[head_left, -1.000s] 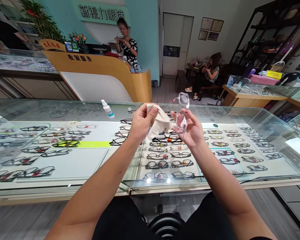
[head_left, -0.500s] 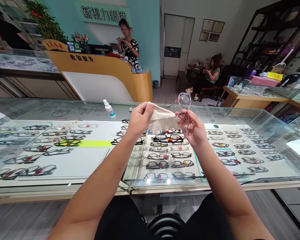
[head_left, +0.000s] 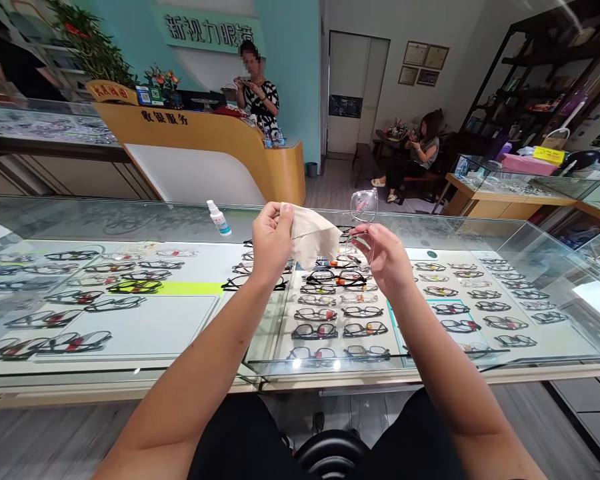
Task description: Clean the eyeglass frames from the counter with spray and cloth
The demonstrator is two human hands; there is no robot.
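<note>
My left hand (head_left: 274,241) pinches a cream cleaning cloth (head_left: 314,233) with a zigzag edge, which hangs down toward the right. In my right hand (head_left: 387,257) is a pair of clear-framed eyeglasses (head_left: 364,206), gripped near the middle and turned so that one lens stands above the fingers. The lower lens is partly hidden by the fingers. Cloth and eyeglasses are close together above the glass counter; whether they touch I cannot tell. To the left of my left hand, a small white spray bottle (head_left: 219,219) with a blue label stands on the counter.
Under the glass top of the display counter (head_left: 130,367) lie rows of eyeglasses (head_left: 363,311). Beyond it stands a wooden cashier desk (head_left: 285,175) with a person (head_left: 261,100) behind it. Another person (head_left: 423,153) sits at a table at the back right.
My left hand and the cloth have moved slightly left, and the cloth hangs lower. The eyeglasses have turned in my right hand, the upper lens shifting left and slightly down.
</note>
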